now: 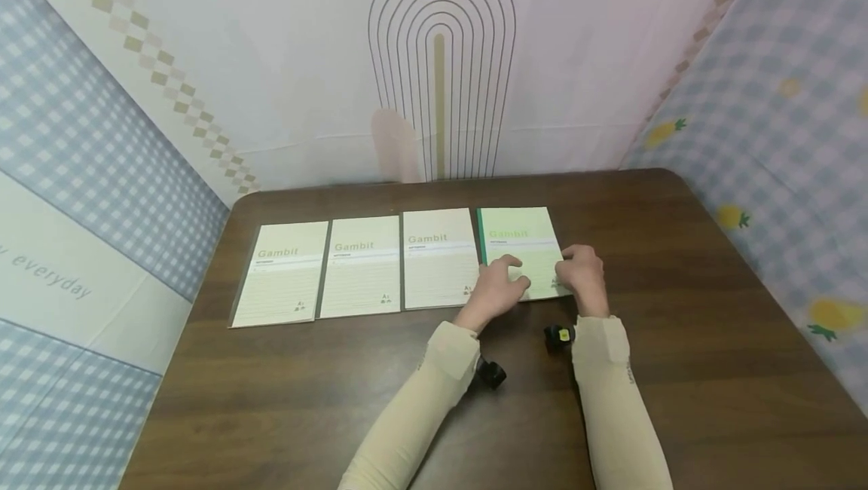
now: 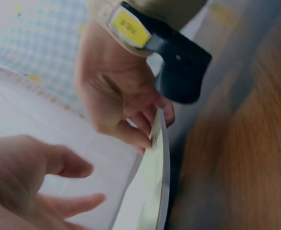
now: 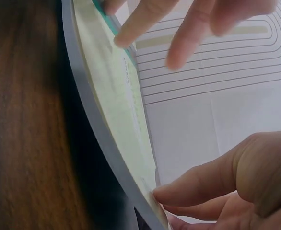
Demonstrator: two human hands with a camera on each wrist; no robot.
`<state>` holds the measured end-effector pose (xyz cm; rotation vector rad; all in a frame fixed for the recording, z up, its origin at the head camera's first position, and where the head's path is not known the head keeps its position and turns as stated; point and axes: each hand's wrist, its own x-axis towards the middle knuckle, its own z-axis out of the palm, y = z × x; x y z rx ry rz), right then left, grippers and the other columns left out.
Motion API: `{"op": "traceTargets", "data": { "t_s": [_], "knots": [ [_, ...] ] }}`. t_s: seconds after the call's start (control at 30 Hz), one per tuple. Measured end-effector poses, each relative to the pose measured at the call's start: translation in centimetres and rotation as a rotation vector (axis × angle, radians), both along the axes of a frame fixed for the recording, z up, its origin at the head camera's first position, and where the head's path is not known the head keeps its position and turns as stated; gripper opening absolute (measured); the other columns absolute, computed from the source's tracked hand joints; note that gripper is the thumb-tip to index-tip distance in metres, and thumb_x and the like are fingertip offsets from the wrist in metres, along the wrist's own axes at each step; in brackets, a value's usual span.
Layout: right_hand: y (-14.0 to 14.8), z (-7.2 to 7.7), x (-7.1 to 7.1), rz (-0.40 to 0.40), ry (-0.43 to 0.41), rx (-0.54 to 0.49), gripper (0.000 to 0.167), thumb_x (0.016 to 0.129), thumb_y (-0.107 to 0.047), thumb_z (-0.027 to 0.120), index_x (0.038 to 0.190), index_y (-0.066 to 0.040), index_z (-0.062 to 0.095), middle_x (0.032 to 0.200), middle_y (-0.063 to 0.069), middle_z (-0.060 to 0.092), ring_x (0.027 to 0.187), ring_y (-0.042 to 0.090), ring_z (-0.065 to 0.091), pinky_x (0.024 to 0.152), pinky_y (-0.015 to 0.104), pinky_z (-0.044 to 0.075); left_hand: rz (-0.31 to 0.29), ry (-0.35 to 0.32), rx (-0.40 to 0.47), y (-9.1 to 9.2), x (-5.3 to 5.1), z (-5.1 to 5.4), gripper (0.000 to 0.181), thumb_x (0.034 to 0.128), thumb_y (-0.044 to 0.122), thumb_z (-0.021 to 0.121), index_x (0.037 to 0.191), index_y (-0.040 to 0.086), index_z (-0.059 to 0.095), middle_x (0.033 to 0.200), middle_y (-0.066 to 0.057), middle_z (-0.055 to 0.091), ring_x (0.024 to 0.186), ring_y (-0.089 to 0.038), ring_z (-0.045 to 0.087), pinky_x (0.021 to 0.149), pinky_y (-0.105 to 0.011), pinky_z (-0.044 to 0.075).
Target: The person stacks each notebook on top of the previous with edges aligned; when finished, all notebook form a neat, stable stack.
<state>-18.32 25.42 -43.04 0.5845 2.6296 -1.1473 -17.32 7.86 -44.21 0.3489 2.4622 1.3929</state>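
A pale green notebook [image 1: 525,247] with a darker green spine lies at the right end of a row on the table, its cover printed "Gambit". My right hand [image 1: 585,277] pinches its near right corner between thumb and fingers; in the left wrist view that edge of the notebook [image 2: 155,167] curves upward. Over the near left part of the cover is my left hand [image 1: 498,290], thumb and fingers spread apart. In the right wrist view the fingers of the left hand [image 3: 188,28] hover by the spine; whether one touches it I cannot tell.
Several cream Gambit notebooks lie side by side to the left: one at the far left [image 1: 281,275], one beside it [image 1: 361,267] and one close to the green one [image 1: 439,256]. The brown wooden table [image 1: 271,399] meets a patterned cloth wall [image 1: 305,60] behind.
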Motion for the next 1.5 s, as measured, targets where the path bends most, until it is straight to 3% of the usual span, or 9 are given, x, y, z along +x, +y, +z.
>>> {"op": "traceTargets", "data": {
  "t_s": [0.13,0.3,0.43,0.57,0.67,0.93,1.1,1.3,1.5],
  "knots": [
    [0.0,0.1,0.0,-0.016,0.007,-0.011,0.056,0.088,-0.002,0.041,0.141,0.015,0.045,0.142,0.036,0.045,0.115,0.042,0.045,0.100,0.054,0.043,0.069,-0.047,0.121,-0.1,0.0,0.1,0.042,0.0963,0.016,0.057,0.136,0.001,0.057,0.084,-0.012,0.063,0.055,-0.020,0.041,0.058,-0.033,0.041],
    [0.1,0.1,0.3,-0.046,0.016,-0.077,0.058,0.086,0.002,0.038,0.142,0.014,0.045,0.145,0.034,0.043,0.118,0.040,0.042,0.099,0.050,0.041,0.126,-0.097,0.157,-0.6,0.1,0.3,0.053,0.0964,0.019,0.056,0.145,0.001,0.046,0.129,-0.018,0.058,0.073,-0.017,0.045,0.074,-0.034,0.042],
    [0.3,0.0,0.5,-0.062,0.022,-0.155,0.060,0.083,0.004,0.038,0.142,0.014,0.045,0.144,0.033,0.044,0.115,0.039,0.042,0.091,0.045,0.042,0.157,-0.181,0.204,-1.0,0.1,0.3,0.062,0.0958,0.020,0.056,0.151,0.002,0.036,0.111,-0.017,0.058,0.066,-0.019,0.038,0.072,-0.037,0.041],
    [0.6,0.2,0.9,-0.088,0.030,-0.251,0.060,0.086,0.004,0.040,0.145,0.011,0.044,0.140,0.031,0.046,0.108,0.037,0.046,0.081,0.038,0.044,0.212,-0.210,0.308,-1.0,0.1,0.4,0.062,0.0941,0.018,0.057,0.150,0.001,0.036,0.128,-0.020,0.055,0.104,-0.025,0.057,0.088,-0.041,0.046],
    [0.8,0.5,1.1,-0.108,0.046,-0.306,0.058,0.089,0.003,0.043,0.147,0.008,0.042,0.138,0.029,0.048,0.106,0.034,0.050,0.078,0.034,0.047,0.269,-0.215,0.402,-1.0,0.0,0.3,0.058,0.0933,0.014,0.057,0.147,0.000,0.039,0.150,-0.025,0.040,0.139,-0.034,0.040,0.099,-0.046,0.044],
    [1.4,1.3,1.4,-0.152,0.090,-0.378,0.057,0.093,0.004,0.046,0.150,0.004,0.042,0.141,0.027,0.049,0.108,0.031,0.054,0.077,0.031,0.050,0.344,-0.204,0.459,-1.2,-0.2,0.4,0.053,0.0909,0.002,0.055,0.142,-0.002,0.045,0.139,-0.023,0.046,0.120,-0.032,0.049,0.087,-0.037,0.047],
    [1.4,1.8,1.1,-0.145,0.099,-0.391,0.057,0.094,0.003,0.048,0.150,0.002,0.042,0.145,0.025,0.050,0.100,0.025,0.060,0.067,0.025,0.051,0.401,-0.187,0.441,-1.7,-0.6,0.5,0.053,0.0893,-0.004,0.056,0.142,-0.004,0.047,0.141,-0.024,0.047,0.127,-0.034,0.048,0.100,-0.043,0.047],
    [2.2,2.6,1.6,-0.137,0.124,-0.403,0.056,0.095,0.002,0.048,0.151,0.002,0.042,0.144,0.025,0.050,0.090,0.017,0.062,0.068,0.026,0.053,0.361,-0.266,0.503,-2.0,-0.8,0.5,0.061,0.0893,-0.007,0.056,0.148,-0.006,0.040,0.140,-0.024,0.054,0.130,-0.034,0.052,0.101,-0.041,0.048],
    [2.4,3.2,2.0,-0.101,0.128,-0.416,0.056,0.098,-0.001,0.050,0.152,0.001,0.039,0.144,0.025,0.049,0.097,0.020,0.062,0.078,0.030,0.054,0.313,-0.265,0.524,-2.3,-1.0,0.3,0.058,0.0830,-0.014,0.057,0.140,-0.005,0.051,0.134,-0.016,0.060,0.116,-0.022,0.058,0.092,-0.035,0.051]
  ]
}}
